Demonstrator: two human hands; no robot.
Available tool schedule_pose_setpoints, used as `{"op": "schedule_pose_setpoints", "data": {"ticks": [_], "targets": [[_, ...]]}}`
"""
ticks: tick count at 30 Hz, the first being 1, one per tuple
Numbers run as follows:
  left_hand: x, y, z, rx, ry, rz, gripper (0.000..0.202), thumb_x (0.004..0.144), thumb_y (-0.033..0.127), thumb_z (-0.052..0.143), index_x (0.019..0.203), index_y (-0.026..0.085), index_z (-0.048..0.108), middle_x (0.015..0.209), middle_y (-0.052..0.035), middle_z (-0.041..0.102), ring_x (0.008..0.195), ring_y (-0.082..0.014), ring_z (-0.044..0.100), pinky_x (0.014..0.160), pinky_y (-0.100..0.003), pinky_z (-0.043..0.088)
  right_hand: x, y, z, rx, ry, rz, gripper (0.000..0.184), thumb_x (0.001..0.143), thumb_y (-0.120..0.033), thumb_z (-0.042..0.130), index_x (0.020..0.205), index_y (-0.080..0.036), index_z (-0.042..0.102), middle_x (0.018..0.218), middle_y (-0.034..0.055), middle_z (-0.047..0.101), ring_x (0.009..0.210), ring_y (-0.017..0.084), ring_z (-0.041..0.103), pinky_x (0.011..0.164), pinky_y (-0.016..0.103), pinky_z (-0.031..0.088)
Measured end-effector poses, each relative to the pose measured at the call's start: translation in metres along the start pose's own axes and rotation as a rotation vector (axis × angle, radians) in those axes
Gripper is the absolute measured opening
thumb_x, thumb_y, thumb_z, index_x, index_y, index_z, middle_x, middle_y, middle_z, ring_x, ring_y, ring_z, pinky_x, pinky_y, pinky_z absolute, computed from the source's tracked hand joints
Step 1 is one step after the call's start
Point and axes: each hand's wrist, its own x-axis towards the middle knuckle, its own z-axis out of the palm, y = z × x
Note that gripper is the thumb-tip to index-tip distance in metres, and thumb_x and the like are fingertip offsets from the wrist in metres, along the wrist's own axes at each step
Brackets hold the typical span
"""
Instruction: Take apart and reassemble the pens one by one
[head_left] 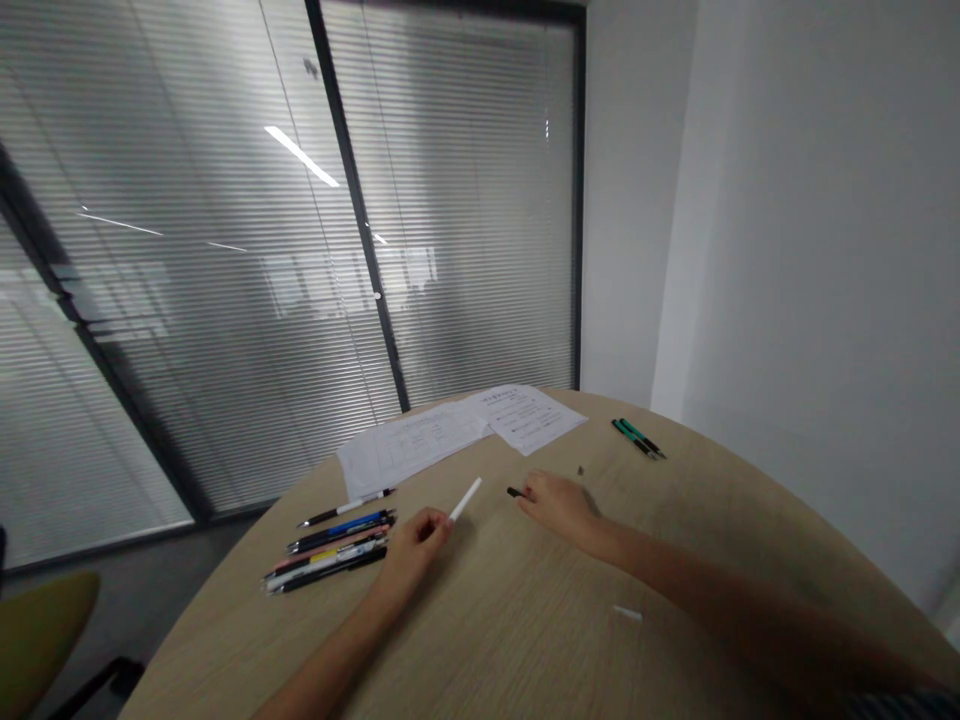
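My left hand is closed around one end of a white pen barrel, which points up and away to the right. Across a small gap, my right hand pinches a short black pen part; its exact kind is too small to tell. Left of my left hand lies a row of several pens in blue, black, white and yellow. One white and black pen rests apart at the far side of that row. A tiny dark piece sits just beyond my right hand.
Printed sheets lie at the table's far edge. Two green and black pens are at the far right. A small white piece lies on the round wooden table near my right forearm. A yellow-green chair stands at left.
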Motion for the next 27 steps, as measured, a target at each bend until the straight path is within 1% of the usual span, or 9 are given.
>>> {"op": "schedule_pose_setpoints", "data": {"ticks": [3,6,10,14,17,21,23,25,27], "targets": [[-0.002,0.001,0.002,-0.002,-0.010,0.008,0.029,0.062,0.044,0.047,0.058,0.017,0.054,0.050,0.0036,0.047,0.051,-0.0134,0.045,0.051,-0.023,0.034,0.003,-0.016,0.005,-0.042,0.013,-0.028,0.021,0.080,-0.029,0.043,0.087,-0.015,0.058,0.090,0.0092,0.062,0.080,0.020,0.058,0.061,0.026,0.038],[-0.002,0.000,0.003,0.006,-0.026,0.013,0.028,0.063,0.043,0.047,0.059,0.016,0.055,0.051,0.0034,0.048,0.051,-0.0133,0.045,0.050,-0.023,0.034,0.006,-0.024,0.009,-0.065,-0.002,-0.036,0.021,0.079,-0.027,0.044,0.088,-0.015,0.058,0.093,0.0103,0.061,0.082,0.021,0.058,0.063,0.027,0.039],[-0.002,-0.003,0.005,0.019,-0.041,0.020,0.028,0.064,0.043,0.047,0.060,0.016,0.054,0.052,0.0032,0.049,0.053,-0.0136,0.047,0.052,-0.023,0.035,0.007,-0.024,0.010,-0.073,-0.021,-0.034,0.022,0.080,-0.031,0.044,0.088,-0.016,0.058,0.092,0.0099,0.062,0.082,0.021,0.058,0.063,0.027,0.039],[-0.002,-0.007,0.006,0.029,-0.054,0.027,0.029,0.065,0.043,0.047,0.061,0.016,0.055,0.053,0.0031,0.048,0.053,-0.0136,0.046,0.051,-0.023,0.034,-0.001,-0.015,-0.001,-0.053,-0.034,-0.027,0.027,0.078,-0.039,0.045,0.083,-0.016,0.058,0.086,0.0083,0.063,0.076,0.020,0.059,0.057,0.026,0.037],[-0.002,-0.009,0.007,0.041,-0.050,0.025,0.029,0.066,0.042,0.046,0.063,0.015,0.055,0.053,0.0027,0.049,0.054,-0.0138,0.046,0.051,-0.023,0.034,-0.018,0.001,-0.016,0.008,-0.072,0.005,0.024,0.076,-0.036,0.047,0.081,-0.016,0.059,0.082,0.0068,0.063,0.074,0.018,0.058,0.055,0.024,0.033],[-0.002,-0.012,0.009,0.032,-0.049,0.016,0.028,0.067,0.041,0.045,0.063,0.015,0.055,0.054,0.0025,0.049,0.054,-0.0139,0.046,0.051,-0.023,0.033,-0.055,0.029,-0.036,0.060,-0.233,-0.003,0.016,0.071,-0.028,0.049,0.074,-0.016,0.060,0.073,0.0042,0.062,0.065,0.015,0.055,0.051,0.022,0.029],[-0.002,-0.012,0.010,0.023,-0.042,0.011,0.028,0.067,0.041,0.045,0.062,0.015,0.055,0.053,0.0025,0.048,0.054,-0.0138,0.046,0.051,-0.023,0.033,-0.075,0.040,-0.042,0.091,-0.275,-0.032,0.014,0.069,-0.025,0.049,0.073,-0.017,0.059,0.072,0.0030,0.062,0.063,0.013,0.053,0.052,0.022,0.028],[-0.002,-0.010,0.010,0.012,-0.033,0.006,0.028,0.066,0.042,0.046,0.061,0.016,0.055,0.053,0.0027,0.048,0.054,-0.0137,0.046,0.051,-0.023,0.034,-0.094,0.044,-0.047,0.094,-0.316,0.009,0.013,0.067,-0.022,0.049,0.073,-0.016,0.059,0.070,0.0030,0.061,0.061,0.013,0.052,0.051,0.022,0.027],[-0.003,-0.009,0.010,-0.002,-0.032,0.003,0.027,0.065,0.042,0.047,0.060,0.016,0.055,0.053,0.0031,0.048,0.053,-0.0136,0.046,0.051,-0.023,0.034,-0.107,0.044,-0.049,0.101,-0.353,0.009,0.012,0.064,-0.021,0.050,0.073,-0.017,0.057,0.071,0.0030,0.061,0.061,0.013,0.051,0.050,0.022,0.027]]}}
